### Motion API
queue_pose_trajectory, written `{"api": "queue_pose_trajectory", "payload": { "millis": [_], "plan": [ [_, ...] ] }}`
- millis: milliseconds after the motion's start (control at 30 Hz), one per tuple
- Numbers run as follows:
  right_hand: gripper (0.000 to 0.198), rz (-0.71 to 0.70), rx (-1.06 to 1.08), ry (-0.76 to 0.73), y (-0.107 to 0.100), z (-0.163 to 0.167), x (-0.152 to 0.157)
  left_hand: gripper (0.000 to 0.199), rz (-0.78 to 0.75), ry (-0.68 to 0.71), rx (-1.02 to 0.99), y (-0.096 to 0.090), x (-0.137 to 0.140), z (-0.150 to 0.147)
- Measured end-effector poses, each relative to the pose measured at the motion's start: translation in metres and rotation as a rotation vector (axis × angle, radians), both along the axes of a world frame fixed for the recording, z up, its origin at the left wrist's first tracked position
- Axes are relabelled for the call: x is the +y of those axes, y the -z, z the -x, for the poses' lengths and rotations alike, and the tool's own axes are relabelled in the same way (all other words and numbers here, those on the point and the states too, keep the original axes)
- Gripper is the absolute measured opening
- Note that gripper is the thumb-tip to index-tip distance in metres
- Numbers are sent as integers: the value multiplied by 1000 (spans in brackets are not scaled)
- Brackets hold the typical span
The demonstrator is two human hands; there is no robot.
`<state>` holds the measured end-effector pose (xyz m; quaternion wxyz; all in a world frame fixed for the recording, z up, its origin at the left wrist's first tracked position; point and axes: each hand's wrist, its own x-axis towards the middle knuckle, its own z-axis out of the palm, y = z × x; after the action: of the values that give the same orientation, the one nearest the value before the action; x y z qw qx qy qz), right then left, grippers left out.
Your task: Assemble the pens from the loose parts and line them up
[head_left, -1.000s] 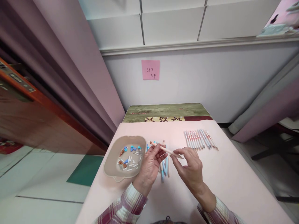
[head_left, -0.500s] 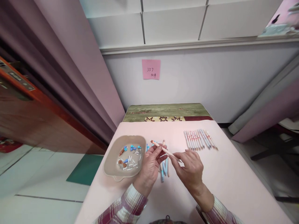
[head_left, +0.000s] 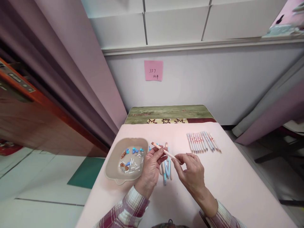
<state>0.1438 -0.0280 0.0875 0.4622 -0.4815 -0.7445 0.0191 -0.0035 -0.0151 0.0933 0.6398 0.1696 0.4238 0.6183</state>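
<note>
A slim pale-pink pen (head_left: 169, 154) with an orange-brown end slants between my two hands above the table. My left hand (head_left: 151, 167) pinches it near its middle, the brown end sticking out at upper left. The fingertips of my right hand (head_left: 193, 171) close round the lower right end and cover its tip. Beneath the hands lies a loose heap of blue and pale pens (head_left: 167, 169), partly hidden by my left hand. Left of that hand stands a beige plastic basin (head_left: 110, 164) holding small white, blue and brown pieces (head_left: 129, 164).
Several pens (head_left: 199, 142) lie side by side in a row at the right of the pink-covered table (head_left: 228, 177). Beyond it is a green patterned surface (head_left: 166, 110) against the wall. A pink note (head_left: 153, 70) is stuck there. An orange-brown door (head_left: 47, 123) is at left.
The pen has shifted slightly left with both hands. Its lower tip showed past my right fingers earlier; now those fingers cover it.
</note>
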Motion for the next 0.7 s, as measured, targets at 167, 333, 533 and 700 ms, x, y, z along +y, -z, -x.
{"api": "queue_pose_trajectory", "payload": {
  "millis": [167,333,533,700],
  "plan": [
    [27,63,-32,24,6,-3,-1,22,-15,54,-3,1,-2,-2],
    [17,127,2,25,8,-3,-2,25,0,42,-7,4,-1,0],
    [20,133,30,39,5,-1,-2,27,7,27,2,5,0,0],
    [38,447,168,-57,6,-2,-4,25,-28,54,0,6,1,-1]
  ]
}}
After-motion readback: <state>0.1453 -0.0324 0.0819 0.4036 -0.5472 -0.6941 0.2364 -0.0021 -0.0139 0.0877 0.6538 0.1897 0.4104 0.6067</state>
